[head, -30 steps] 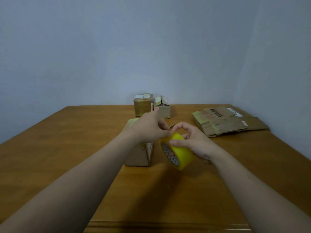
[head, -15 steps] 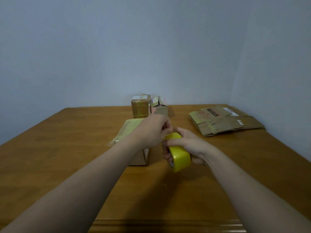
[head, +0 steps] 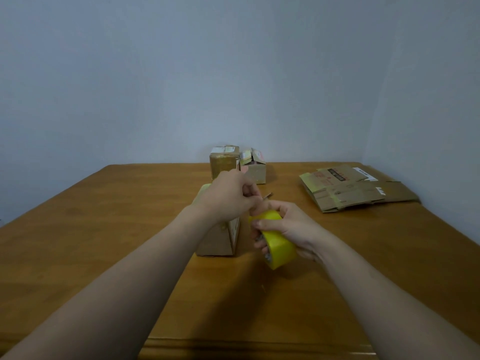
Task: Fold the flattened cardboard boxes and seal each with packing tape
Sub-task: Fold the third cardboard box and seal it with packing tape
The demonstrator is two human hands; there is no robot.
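**Mia:** In the head view, what is the right hand [head: 294, 228] doing?

**Ben:** It grips the yellow tape roll [head: 281, 246]. The thumb lies on top and the fingers curl under it. The roll is tipped and held just above the tabletop [head: 104, 229].

**Mia:** And the left hand [head: 230, 197]?

**Ben:** Its fingers are curled up tight, right at the top of the roll. I cannot tell if they pinch anything.

**Mia:** Where are the boxes?

**Ben:** One folded box [head: 217, 240] stands on the tabletop, under the left wrist and just beside the roll. Two small boxes [head: 224, 162] stand close together at the back, near the wall. A pile of flat cardboard [head: 348, 190] lies far off to the right.

**Mia:** Can you read any words?

**Ben:** No. The flat cardboard has red marks, a black strip and a white label. The small boxes have white labels on top. All of it is too small to read.
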